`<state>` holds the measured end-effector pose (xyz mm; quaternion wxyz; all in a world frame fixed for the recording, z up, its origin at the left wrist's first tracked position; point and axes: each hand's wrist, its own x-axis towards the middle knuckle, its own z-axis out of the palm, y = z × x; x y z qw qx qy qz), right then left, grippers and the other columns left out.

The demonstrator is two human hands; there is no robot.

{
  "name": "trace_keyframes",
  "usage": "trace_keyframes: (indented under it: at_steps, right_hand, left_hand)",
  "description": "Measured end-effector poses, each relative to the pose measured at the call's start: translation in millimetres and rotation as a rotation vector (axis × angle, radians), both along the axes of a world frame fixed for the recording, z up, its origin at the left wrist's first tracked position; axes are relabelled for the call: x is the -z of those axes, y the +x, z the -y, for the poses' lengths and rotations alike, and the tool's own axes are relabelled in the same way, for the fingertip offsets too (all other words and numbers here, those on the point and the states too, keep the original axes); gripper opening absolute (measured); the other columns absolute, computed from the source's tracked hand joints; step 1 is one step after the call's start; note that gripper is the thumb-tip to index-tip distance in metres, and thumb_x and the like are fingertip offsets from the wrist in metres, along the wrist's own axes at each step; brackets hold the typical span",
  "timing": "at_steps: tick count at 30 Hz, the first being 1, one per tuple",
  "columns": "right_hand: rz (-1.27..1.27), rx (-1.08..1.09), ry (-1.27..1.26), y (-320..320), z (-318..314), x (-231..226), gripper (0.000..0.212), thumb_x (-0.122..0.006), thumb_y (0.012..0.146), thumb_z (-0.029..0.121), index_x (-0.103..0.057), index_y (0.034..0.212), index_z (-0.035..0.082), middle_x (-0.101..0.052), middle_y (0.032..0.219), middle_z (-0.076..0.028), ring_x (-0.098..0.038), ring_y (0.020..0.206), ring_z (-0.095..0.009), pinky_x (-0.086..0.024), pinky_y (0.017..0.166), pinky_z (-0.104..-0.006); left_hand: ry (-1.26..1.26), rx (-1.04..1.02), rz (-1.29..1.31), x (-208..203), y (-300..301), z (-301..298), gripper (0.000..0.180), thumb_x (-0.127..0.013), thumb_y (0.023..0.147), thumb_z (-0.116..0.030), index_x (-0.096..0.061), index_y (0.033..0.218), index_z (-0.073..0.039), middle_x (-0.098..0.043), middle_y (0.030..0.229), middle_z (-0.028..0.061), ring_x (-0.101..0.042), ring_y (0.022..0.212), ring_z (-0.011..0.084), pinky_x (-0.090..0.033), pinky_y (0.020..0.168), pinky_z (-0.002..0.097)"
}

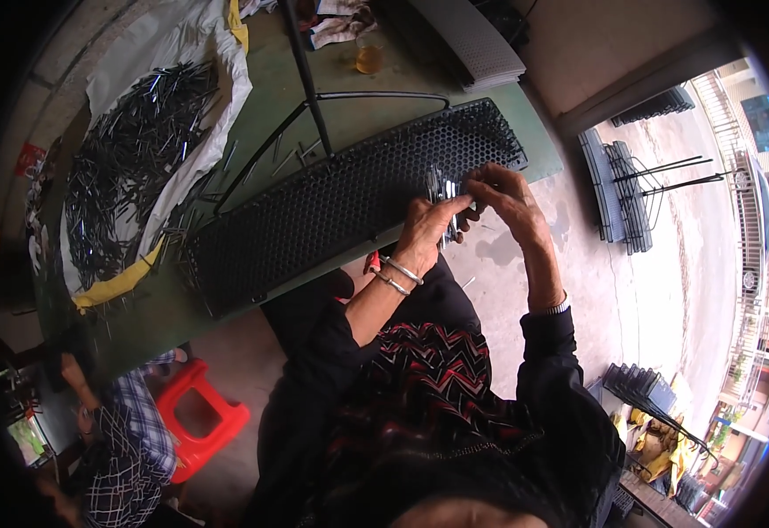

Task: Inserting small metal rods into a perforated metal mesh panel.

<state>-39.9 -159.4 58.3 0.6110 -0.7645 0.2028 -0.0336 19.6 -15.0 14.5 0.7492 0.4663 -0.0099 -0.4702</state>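
**Two hands on a bundle of metal pins over a perforated panel**

The green table (419,114) stretches away beyond both hands, and on it, directly under them, lies a long black perforated panel (331,207) set at a slant. Far off to the left of the hands, a white sheet (226,106) holds a big heap of thin metal pins (129,150), with a few strays scattered between the heap and the panel. Below the left forearm, off to its left, stands a red plastic stool (199,422) beside a person in a checked shirt (129,440).

The left hand (428,224), with two bangles at the wrist, is closed around a small bundle of shiny pins (444,189), held just above the panel's right part. The right hand (503,198) sits right beside it, fingertips pinching at the same bundle.
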Motion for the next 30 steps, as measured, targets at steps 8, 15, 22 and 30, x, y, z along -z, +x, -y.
trace_keyframes:
  at_steps: [8, 15, 22, 30]
  right_hand:
    - [0.073, 0.098, -0.025, 0.6, 0.8, 5.4, 0.021, -0.059, 0.087, 0.015, -0.06, 0.093, -0.004, -0.063, 0.079, -0.007, -0.06, 0.071, -0.012, -0.049, 0.065, -0.0245]
    - [0.115, 0.136, 0.086, -0.1, -5.8, 9.2, 0.018, -0.059, 0.089, 0.013, -0.059, 0.095, -0.004, -0.063, 0.078, -0.006, -0.061, 0.07, -0.012, -0.049, 0.065, -0.0252]
    - [0.106, 0.113, -0.004, 2.2, -5.0, 5.4, 0.018, -0.059, 0.089, 0.013, -0.059, 0.095, -0.004, -0.063, 0.08, -0.007, -0.06, 0.071, -0.011, -0.049, 0.065, -0.0251]
    - [0.064, -0.005, -0.054, 3.5, 5.2, 1.3, 0.02, -0.06, 0.088, 0.013, -0.06, 0.097, -0.005, -0.063, 0.08, -0.007, -0.061, 0.071, -0.012, -0.05, 0.065, -0.0253]
  left_hand:
    - [0.047, -0.104, -0.073, -0.8, -5.6, 2.9, 0.018, -0.068, 0.081, -0.02, -0.067, 0.09, -0.004, -0.068, 0.075, 0.0074, -0.06, 0.06, 0.0113, -0.043, 0.047, 0.0244]
    - [0.049, -0.132, -0.091, -0.1, -7.9, 4.1, 0.02, -0.068, 0.082, -0.02, -0.067, 0.09, -0.003, -0.068, 0.075, 0.0076, -0.059, 0.058, 0.0113, -0.043, 0.047, 0.0245]
    - [0.039, -0.178, -0.115, -3.0, -12.7, 3.3, 0.02, -0.068, 0.082, -0.022, -0.068, 0.089, -0.004, -0.069, 0.076, 0.0079, -0.058, 0.057, 0.0107, -0.042, 0.047, 0.0242]
    - [0.078, -0.159, -0.098, -5.9, -12.7, 1.9, 0.02, -0.068, 0.082, -0.022, -0.068, 0.089, -0.003, -0.069, 0.075, 0.0085, -0.057, 0.055, 0.01, -0.041, 0.045, 0.0231]
